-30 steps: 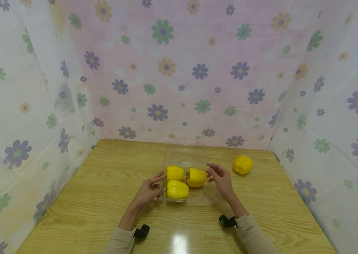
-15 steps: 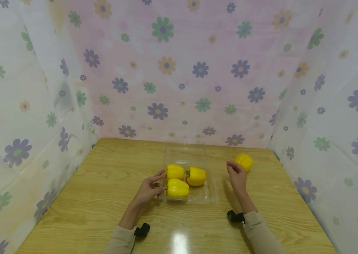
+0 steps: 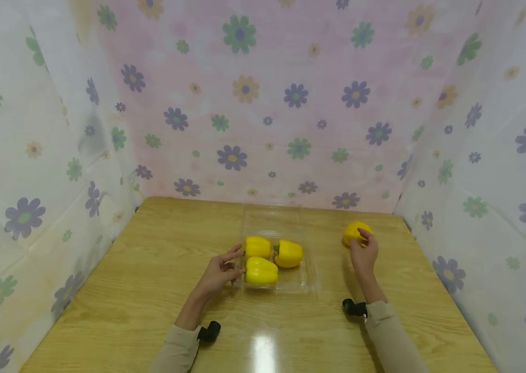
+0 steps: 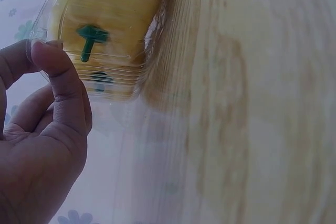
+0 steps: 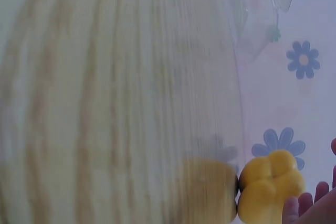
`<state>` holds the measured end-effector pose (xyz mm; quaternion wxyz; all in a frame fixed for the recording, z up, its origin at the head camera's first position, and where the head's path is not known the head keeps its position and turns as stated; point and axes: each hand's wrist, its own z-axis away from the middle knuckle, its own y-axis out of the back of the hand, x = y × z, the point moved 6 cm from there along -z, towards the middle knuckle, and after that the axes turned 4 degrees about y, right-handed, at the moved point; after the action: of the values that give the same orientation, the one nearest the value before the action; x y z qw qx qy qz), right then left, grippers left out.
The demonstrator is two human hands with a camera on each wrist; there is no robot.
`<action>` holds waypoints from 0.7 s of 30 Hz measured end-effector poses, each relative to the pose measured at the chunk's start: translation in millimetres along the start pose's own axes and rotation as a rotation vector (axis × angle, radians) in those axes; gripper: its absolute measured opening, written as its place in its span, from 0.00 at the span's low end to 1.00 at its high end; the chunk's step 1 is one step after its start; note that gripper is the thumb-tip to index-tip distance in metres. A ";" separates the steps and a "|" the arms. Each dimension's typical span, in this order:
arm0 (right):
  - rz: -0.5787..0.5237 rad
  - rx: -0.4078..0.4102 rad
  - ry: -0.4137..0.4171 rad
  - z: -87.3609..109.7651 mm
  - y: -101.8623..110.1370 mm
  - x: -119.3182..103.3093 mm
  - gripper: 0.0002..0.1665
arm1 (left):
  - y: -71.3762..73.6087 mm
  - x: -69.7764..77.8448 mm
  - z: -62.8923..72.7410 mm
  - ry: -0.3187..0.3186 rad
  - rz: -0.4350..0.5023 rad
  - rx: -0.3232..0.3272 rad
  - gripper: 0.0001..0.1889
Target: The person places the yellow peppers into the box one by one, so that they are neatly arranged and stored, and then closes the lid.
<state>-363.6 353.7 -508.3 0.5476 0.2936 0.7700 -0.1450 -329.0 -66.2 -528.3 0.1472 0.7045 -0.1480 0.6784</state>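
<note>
A clear plastic clamshell container lies on the table with its lid folded back. Three yellow bell peppers with green stems lie inside. My left hand pinches the container's rim between thumb and finger, which the left wrist view shows close up beside a pepper's green stem. Away to the right, my right hand is at a single yellow bell pepper on the table. In the right wrist view the fingers are beside that pepper and do not wrap round it.
The wood-grain table is enclosed by flowered cloth at the back and on both sides. Dark wrist-worn cameras sit at both sleeves.
My right hand has moved right from the container's side to the lone pepper. My left hand stays at the container's left rim. The head view has tilted slightly up.
</note>
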 end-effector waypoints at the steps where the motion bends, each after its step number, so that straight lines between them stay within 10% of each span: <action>1: 0.001 0.012 0.002 -1.6 1.3 0.0 0.23 | -0.1 0.5 -0.5 -0.001 0.002 -0.002 0.31; 21: 0.199 -0.171 -0.148 -20.1 6.1 13.5 0.49 | 0.1 -1.0 0.3 0.011 0.025 -0.007 0.31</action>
<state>-378.3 373.4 -513.0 0.6375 0.3092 0.7043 -0.0452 -328.8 -66.4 -529.3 0.1420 0.6983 -0.1585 0.6835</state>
